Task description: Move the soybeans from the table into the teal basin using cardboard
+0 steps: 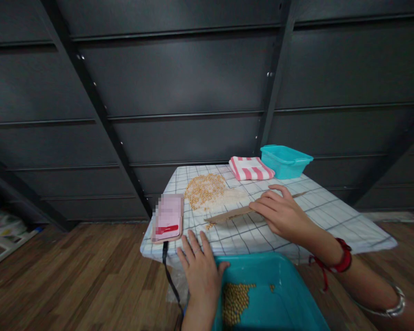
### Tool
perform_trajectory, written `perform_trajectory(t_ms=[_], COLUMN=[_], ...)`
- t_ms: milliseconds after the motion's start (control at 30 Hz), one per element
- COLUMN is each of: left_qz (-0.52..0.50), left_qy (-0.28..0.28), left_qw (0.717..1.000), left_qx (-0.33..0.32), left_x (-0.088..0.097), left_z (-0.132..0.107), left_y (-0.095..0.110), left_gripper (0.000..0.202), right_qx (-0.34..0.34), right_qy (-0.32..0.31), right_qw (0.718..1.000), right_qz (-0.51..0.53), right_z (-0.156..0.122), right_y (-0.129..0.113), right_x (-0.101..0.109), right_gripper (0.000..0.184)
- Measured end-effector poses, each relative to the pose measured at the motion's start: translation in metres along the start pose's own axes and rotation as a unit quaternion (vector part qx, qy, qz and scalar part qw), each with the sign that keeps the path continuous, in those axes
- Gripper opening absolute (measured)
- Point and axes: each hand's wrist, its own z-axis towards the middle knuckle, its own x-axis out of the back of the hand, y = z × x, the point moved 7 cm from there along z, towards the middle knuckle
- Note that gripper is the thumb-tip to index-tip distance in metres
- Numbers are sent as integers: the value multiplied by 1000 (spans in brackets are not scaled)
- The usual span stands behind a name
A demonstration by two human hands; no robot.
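My right hand (281, 214) grips a long, thin strip of brown cardboard (232, 214) from above, its edge low over the checked tablecloth. A few yellow beans (209, 226) lie by the strip's left end. Beyond it is a spread pile of yellow beans mixed with white grains (205, 189), with mostly white grains (232, 198) to its right. My left hand (200, 269) has its fingers spread at the table's front edge, thumb at the rim of a teal basin (272, 262). Beans (235, 301) are gathered on the basin's left side.
A phone in a pink case (169, 216) lies at the table's left edge, a black strap (170, 276) hanging from it. At the back are a folded red-and-white striped towel (250, 168) and a smaller teal container (285, 163). A dark panelled wall (189, 78) rises behind the table.
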Motion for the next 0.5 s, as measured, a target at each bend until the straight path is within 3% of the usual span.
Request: perform_trajectory(t_ms=[267, 500], left_qz=[-13, 18], left_qy=[-1, 31], left_qw=[1000, 999], left_qx=[-4, -2], left_x=[-2, -2], left_z=[-1, -2], left_y=[-1, 2], left_gripper=[81, 85], right_qx=[-4, 20], right_qy=[22, 19], right_qw=[1000, 999], right_qz=[5, -30], right_z=[-1, 8], right_y=[-2, -9], right_x=[13, -1], right_gripper=[31, 35])
